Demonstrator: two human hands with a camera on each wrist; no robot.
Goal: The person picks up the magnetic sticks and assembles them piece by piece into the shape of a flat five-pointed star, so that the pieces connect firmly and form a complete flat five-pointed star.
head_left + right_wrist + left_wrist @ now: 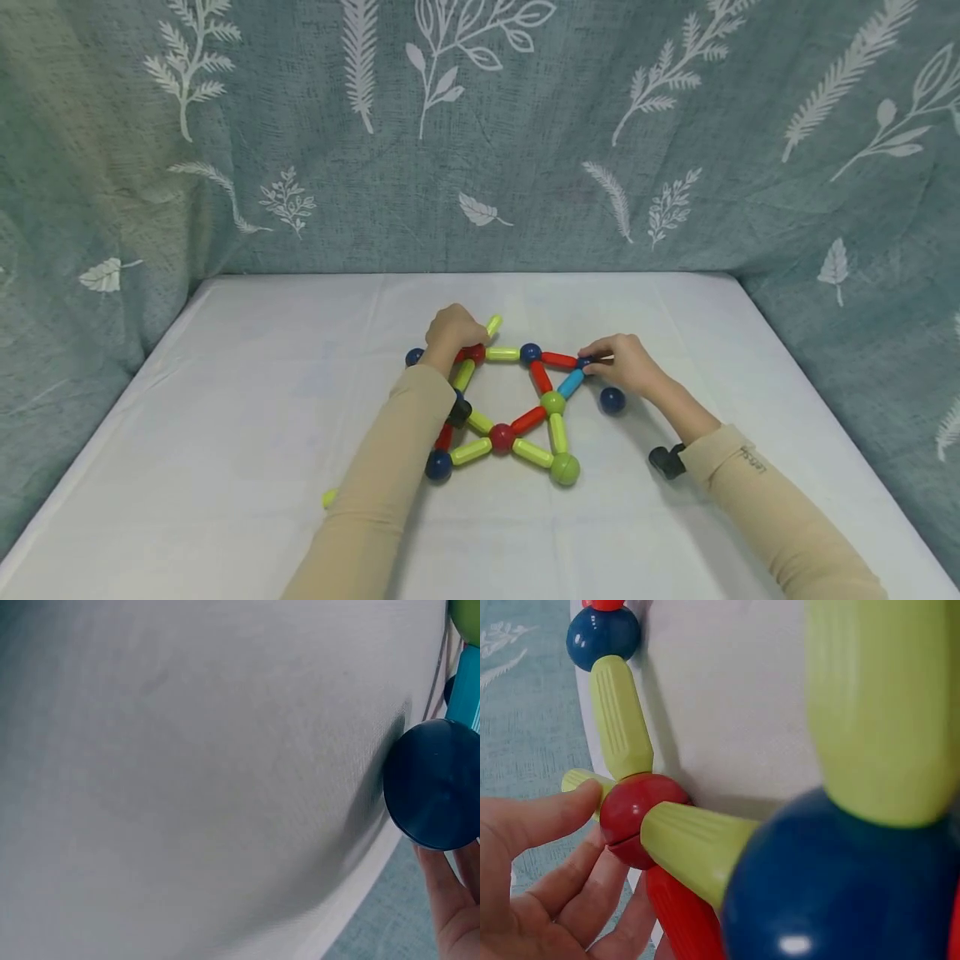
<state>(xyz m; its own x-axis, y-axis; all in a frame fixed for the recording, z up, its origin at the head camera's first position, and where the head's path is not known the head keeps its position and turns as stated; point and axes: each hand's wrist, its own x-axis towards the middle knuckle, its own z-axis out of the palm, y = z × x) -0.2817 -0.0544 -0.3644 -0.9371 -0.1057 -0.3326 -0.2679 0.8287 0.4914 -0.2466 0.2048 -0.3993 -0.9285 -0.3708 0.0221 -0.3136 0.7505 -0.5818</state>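
Note:
A flat frame of toy building sticks and balls lies on the table. At its far side my left hand (454,329) holds a short yellow-green stick (493,326) beside a red ball (641,814). The thumb presses on that stick, and the other fingers curl behind the ball. More yellow-green sticks and a red stick (686,915) join this ball. My right hand (622,360) pinches a dark blue ball (584,364) at the frame's right corner. A red stick (559,360) and a light blue stick (571,384) meet there. The fingers partly hide that ball.
A loose dark blue ball (612,400) rests near my right wrist. Green ball (565,469) and blue ball (438,466) form the near corners. A yellow-green piece (329,498) peeks out beside my left sleeve. A patterned curtain (480,167) hangs behind the white-covered table (225,375).

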